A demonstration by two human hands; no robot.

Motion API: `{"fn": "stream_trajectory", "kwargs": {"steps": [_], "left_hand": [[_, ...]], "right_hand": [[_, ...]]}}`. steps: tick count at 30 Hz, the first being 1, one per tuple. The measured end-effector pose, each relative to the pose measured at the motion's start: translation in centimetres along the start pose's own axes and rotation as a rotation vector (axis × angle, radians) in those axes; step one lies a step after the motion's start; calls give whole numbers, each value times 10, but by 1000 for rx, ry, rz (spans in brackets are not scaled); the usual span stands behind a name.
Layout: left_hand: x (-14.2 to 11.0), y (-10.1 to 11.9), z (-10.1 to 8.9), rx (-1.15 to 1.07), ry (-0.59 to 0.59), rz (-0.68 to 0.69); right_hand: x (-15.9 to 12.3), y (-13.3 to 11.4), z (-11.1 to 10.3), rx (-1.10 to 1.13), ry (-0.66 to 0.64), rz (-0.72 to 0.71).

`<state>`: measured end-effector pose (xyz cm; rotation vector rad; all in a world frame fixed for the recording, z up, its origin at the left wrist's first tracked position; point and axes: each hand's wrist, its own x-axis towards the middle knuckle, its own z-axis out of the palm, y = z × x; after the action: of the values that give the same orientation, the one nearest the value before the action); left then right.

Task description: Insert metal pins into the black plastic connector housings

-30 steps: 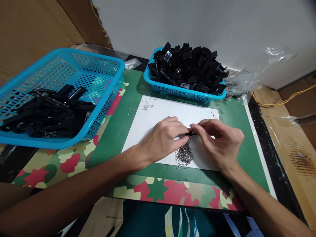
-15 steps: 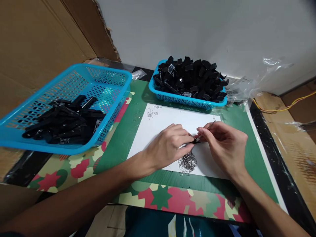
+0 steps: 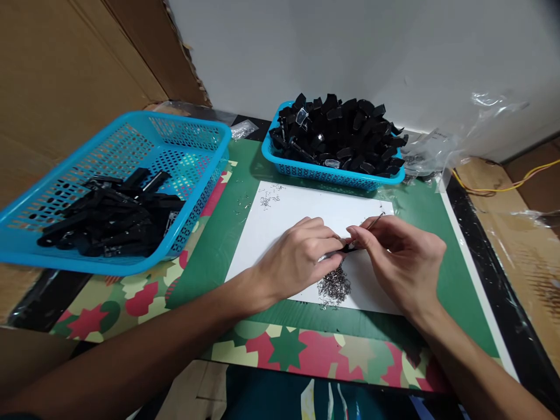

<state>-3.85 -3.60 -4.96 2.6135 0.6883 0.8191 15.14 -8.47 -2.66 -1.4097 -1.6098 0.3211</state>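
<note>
My left hand (image 3: 304, 251) is closed around a small black plastic part (image 3: 347, 248), mostly hidden by the fingers. Opposite it, my right hand (image 3: 400, 256) pinches a thin metal tool (image 3: 375, 221) between thumb and fingers. One end of the tool sticks out above the hand; its kind is not clear. The fingertips of both hands nearly meet at the black part, over a white sheet (image 3: 249, 245). Just below them lies a pile of tiny bent metal pieces, like small springs (image 3: 334, 288). More such pieces (image 3: 270, 199) are scattered at the sheet's far left corner.
A blue basket (image 3: 227, 143) on the left holds black elongated parts (image 3: 118, 216). Behind the sheet, a second blue basket (image 3: 324, 175) is heaped with black plastic pieces (image 3: 341, 134). Clear plastic bags (image 3: 431, 149) lie at the back right. Under the sheet is a green board (image 3: 455, 280).
Both hands keep their grips and almost the same place. The right hand has turned very slightly and shifted a little rightward; the view has moved a little too.
</note>
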Motion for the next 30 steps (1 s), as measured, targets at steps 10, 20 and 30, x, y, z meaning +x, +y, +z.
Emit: {"fn": "stream_trajectory", "kwargs": {"steps": [10,20,30], "left_hand": [[0,-2,1,-27,0,-15],[4,4,-6,-160,171,-219],[10,-3,-10,-580,315,-597]], "right_hand": [[-7,3,4,-123,47,-172],[4,4,-7,231,206,105],[14,30,-18,-106,-436,111]]}}
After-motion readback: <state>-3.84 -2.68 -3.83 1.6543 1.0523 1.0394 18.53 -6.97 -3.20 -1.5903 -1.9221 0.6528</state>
